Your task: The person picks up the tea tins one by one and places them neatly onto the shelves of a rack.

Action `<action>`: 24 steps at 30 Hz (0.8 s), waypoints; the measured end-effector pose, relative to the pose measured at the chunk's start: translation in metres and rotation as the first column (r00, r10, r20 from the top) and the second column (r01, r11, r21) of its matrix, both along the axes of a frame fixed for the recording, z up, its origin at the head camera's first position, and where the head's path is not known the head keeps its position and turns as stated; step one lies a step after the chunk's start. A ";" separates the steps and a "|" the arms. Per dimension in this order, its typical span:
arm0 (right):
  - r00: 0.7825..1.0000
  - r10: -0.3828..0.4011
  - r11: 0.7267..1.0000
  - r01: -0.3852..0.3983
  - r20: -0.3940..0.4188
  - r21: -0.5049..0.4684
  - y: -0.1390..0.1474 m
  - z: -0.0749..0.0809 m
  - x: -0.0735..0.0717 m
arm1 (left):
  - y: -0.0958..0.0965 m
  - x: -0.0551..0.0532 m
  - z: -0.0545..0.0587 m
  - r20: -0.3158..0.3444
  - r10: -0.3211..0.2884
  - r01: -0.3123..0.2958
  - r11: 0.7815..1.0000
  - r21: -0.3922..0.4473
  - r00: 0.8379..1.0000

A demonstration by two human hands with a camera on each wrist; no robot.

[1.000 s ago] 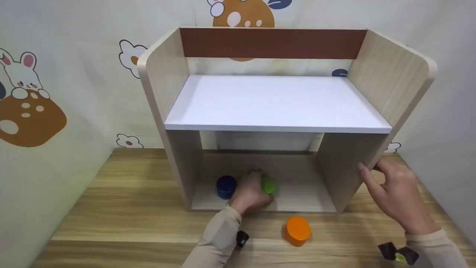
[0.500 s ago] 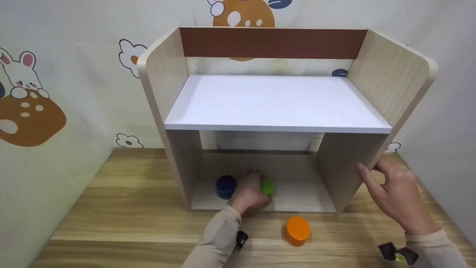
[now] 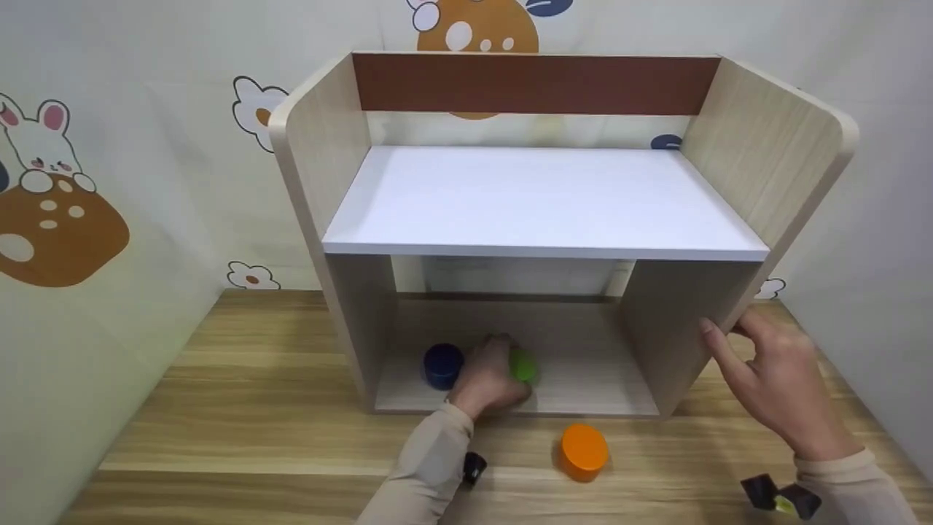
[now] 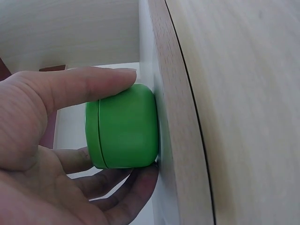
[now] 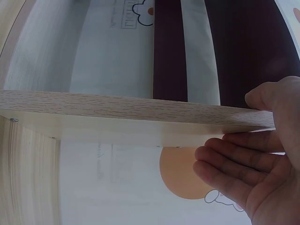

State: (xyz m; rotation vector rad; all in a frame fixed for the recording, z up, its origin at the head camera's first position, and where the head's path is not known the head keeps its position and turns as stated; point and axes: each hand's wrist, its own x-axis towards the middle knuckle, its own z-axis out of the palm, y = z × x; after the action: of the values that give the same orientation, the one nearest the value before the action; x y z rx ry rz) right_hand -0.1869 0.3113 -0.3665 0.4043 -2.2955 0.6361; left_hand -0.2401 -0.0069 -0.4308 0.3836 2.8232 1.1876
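Note:
My left hand [image 3: 490, 375] reaches into the lower compartment of a wooden shelf unit [image 3: 543, 251] and holds a green round jar [image 4: 126, 126]. In the left wrist view the thumb lies on one side of the jar and the fingers are curled along the other. The jar's base is right at the bottom board [image 4: 180, 140], and a lid seam shows near the palm. Just left of this hand stands a dark blue round jar [image 3: 443, 366]. My right hand [image 3: 783, 379] grips the front edge of the right side panel [image 5: 126, 108], thumb inside and fingers outside.
An orange round jar [image 3: 583, 452] stands on the wooden table [image 3: 240, 437] in front of the shelf unit. Above the compartment runs a white shelf board [image 3: 543, 200]. Cartoon-printed walls [image 3: 168, 182] enclose the table behind and at the sides.
The green jar has shifted very slightly left in the head view, with the left hand still around it. My right hand stays at the side panel.

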 end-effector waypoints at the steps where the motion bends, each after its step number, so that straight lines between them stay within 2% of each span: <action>1: 1.000 0.000 1.000 0.000 -0.002 0.001 0.000 0.000 0.000 | 0.000 0.000 0.000 0.002 0.001 -0.001 1.000 0.000 1.000; 10: 1.000 0.004 1.000 -0.004 -0.023 0.005 0.000 0.000 -0.001 | 0.001 0.001 0.000 0.006 -0.001 0.001 1.000 -0.005 1.000; 24: 1.000 -0.005 1.000 0.006 -0.030 0.020 0.000 0.000 0.000 | 0.001 0.004 0.009 0.001 0.007 -0.007 1.000 0.000 1.000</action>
State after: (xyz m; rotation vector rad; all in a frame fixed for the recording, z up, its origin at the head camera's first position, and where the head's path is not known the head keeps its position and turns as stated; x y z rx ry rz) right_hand -0.1870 0.3117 -0.3669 0.4139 -2.2748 0.6010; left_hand -0.2357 -0.0062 -0.4215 0.3731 2.8257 1.1886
